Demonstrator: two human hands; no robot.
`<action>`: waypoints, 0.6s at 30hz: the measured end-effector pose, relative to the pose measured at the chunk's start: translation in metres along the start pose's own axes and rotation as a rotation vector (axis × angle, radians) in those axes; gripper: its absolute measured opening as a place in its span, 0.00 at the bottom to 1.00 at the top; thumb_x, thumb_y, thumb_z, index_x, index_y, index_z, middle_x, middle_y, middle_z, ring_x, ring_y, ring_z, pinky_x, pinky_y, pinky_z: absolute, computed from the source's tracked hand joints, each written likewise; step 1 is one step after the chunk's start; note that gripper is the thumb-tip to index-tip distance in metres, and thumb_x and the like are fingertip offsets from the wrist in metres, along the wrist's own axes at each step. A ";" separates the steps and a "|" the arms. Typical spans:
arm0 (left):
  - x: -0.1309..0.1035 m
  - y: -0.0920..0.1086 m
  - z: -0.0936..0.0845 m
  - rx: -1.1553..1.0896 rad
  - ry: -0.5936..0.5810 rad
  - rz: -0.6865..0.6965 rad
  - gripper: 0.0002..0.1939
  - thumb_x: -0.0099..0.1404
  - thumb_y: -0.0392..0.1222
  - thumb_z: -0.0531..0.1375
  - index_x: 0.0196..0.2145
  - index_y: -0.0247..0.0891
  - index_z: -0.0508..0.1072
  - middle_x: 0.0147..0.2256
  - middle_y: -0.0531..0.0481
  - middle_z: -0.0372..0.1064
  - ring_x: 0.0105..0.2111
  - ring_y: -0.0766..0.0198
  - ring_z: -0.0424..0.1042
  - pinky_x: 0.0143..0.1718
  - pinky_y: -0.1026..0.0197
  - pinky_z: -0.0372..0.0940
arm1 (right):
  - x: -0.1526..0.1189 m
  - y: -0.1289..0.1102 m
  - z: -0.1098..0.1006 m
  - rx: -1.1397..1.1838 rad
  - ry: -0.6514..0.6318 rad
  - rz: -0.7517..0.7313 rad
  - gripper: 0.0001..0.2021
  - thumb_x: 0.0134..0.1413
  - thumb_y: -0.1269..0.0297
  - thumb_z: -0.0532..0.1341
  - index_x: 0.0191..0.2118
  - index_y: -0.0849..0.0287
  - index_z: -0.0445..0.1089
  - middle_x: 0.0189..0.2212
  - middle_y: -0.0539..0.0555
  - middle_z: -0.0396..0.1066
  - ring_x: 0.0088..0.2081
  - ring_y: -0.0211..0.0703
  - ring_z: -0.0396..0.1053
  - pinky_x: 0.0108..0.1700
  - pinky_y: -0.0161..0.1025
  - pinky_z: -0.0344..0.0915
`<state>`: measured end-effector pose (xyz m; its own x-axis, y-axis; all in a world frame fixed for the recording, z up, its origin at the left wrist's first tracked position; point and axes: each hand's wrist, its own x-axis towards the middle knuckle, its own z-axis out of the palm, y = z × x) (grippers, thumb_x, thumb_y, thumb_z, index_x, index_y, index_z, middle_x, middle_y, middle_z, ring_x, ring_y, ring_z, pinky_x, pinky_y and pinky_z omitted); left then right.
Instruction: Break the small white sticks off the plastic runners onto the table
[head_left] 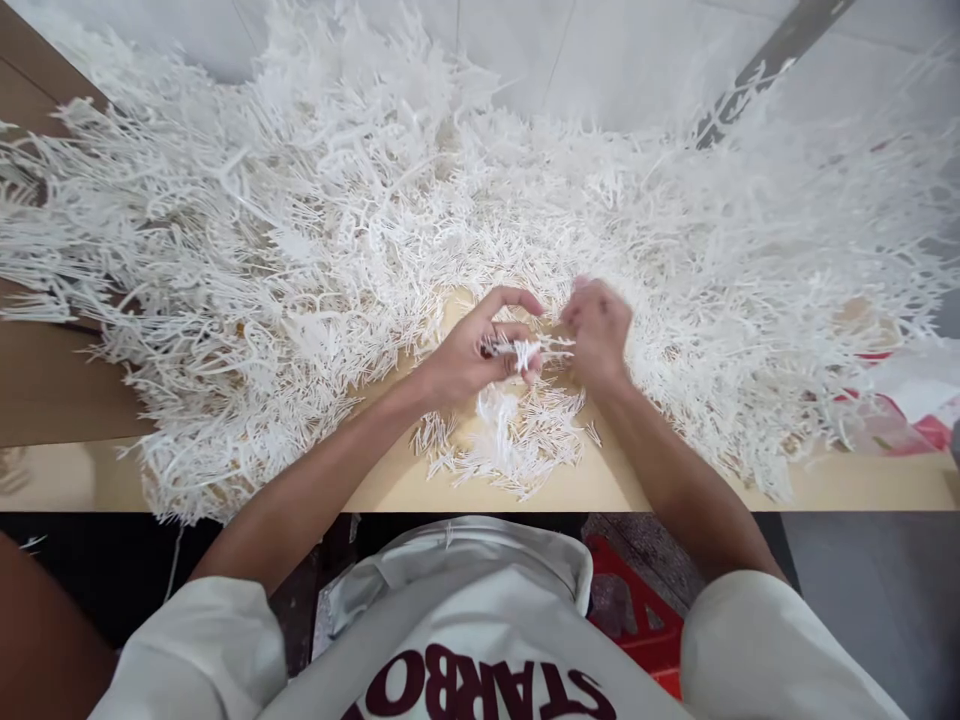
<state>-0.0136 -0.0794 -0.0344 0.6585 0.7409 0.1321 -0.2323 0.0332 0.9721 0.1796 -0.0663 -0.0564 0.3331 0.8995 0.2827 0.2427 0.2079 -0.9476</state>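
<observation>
My left hand (480, 352) is curled around a bunch of white branched plastic strands (527, 352), its index finger arched above them. A small dark item shows in its palm, too little of it to name. The strands stretch right towards my right hand (600, 325), which is closed and blurred by motion. What its fingers pinch is hidden. Below both hands, a small heap of short white plastic pieces (525, 450) lies on the tan tabletop (600, 490).
A large pile of tangled white branched pieces (262, 260) surrounds my hands at the back and sides. Cardboard (60, 385) stands at left. A clear and red plastic bag (900, 410) lies at right. Below the table is a red plastic stool or crate (645, 620).
</observation>
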 end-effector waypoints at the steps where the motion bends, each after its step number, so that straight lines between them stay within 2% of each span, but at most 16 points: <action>1: -0.002 0.001 0.001 0.019 -0.008 0.003 0.17 0.63 0.40 0.61 0.46 0.43 0.58 0.30 0.56 0.67 0.28 0.71 0.70 0.35 0.63 0.68 | 0.009 0.003 -0.006 0.053 0.079 -0.005 0.22 0.57 0.49 0.59 0.18 0.57 0.57 0.16 0.43 0.53 0.18 0.29 0.49 0.22 0.33 0.51; 2: -0.003 0.001 0.001 0.050 0.038 0.015 0.15 0.63 0.42 0.60 0.44 0.43 0.58 0.30 0.56 0.66 0.29 0.71 0.70 0.35 0.64 0.68 | 0.016 0.005 -0.012 0.092 0.117 -0.033 0.23 0.57 0.49 0.58 0.19 0.56 0.56 0.15 0.43 0.50 0.18 0.29 0.48 0.22 0.33 0.52; 4: -0.001 -0.004 -0.001 0.154 0.159 0.022 0.13 0.63 0.44 0.60 0.41 0.43 0.59 0.32 0.54 0.66 0.31 0.71 0.70 0.33 0.66 0.65 | 0.022 0.004 -0.020 0.060 0.148 -0.128 0.21 0.59 0.49 0.56 0.20 0.56 0.57 0.17 0.44 0.52 0.19 0.30 0.52 0.24 0.34 0.54; 6: 0.004 -0.013 -0.005 0.276 0.247 0.012 0.12 0.63 0.45 0.60 0.40 0.42 0.61 0.36 0.53 0.65 0.35 0.71 0.68 0.33 0.67 0.63 | 0.016 -0.001 -0.020 -0.080 0.066 -0.245 0.19 0.61 0.52 0.54 0.23 0.56 0.62 0.19 0.45 0.60 0.22 0.31 0.59 0.28 0.35 0.58; 10: 0.011 -0.023 -0.010 0.382 0.302 0.073 0.07 0.67 0.42 0.55 0.43 0.42 0.64 0.40 0.51 0.65 0.42 0.70 0.65 0.42 0.66 0.64 | -0.004 -0.008 -0.010 -0.422 -0.192 -0.463 0.08 0.59 0.57 0.58 0.36 0.55 0.70 0.32 0.50 0.72 0.34 0.36 0.67 0.39 0.39 0.64; 13: 0.010 -0.023 -0.008 0.448 0.345 0.167 0.14 0.66 0.42 0.56 0.49 0.44 0.60 0.43 0.50 0.65 0.42 0.69 0.67 0.43 0.65 0.65 | -0.009 -0.008 -0.005 -0.488 -0.291 -0.502 0.11 0.60 0.57 0.57 0.45 0.54 0.70 0.41 0.53 0.73 0.42 0.40 0.69 0.47 0.43 0.64; 16: 0.009 -0.025 -0.004 0.599 0.354 0.201 0.23 0.64 0.42 0.59 0.55 0.47 0.56 0.55 0.45 0.59 0.49 0.65 0.66 0.40 0.65 0.67 | -0.011 -0.009 -0.003 -0.493 -0.415 -0.480 0.12 0.59 0.53 0.57 0.41 0.54 0.71 0.37 0.52 0.74 0.41 0.40 0.70 0.45 0.43 0.64; 18: 0.008 -0.027 -0.004 0.702 0.320 0.250 0.25 0.64 0.41 0.57 0.57 0.47 0.55 0.58 0.43 0.56 0.55 0.61 0.62 0.41 0.64 0.68 | -0.013 -0.010 -0.001 -0.503 -0.484 -0.499 0.14 0.56 0.49 0.60 0.39 0.55 0.71 0.33 0.51 0.74 0.36 0.40 0.69 0.42 0.42 0.64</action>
<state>-0.0046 -0.0719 -0.0605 0.3850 0.8304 0.4027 0.2285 -0.5086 0.8302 0.1736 -0.0805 -0.0508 -0.3178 0.8369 0.4456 0.6708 0.5306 -0.5182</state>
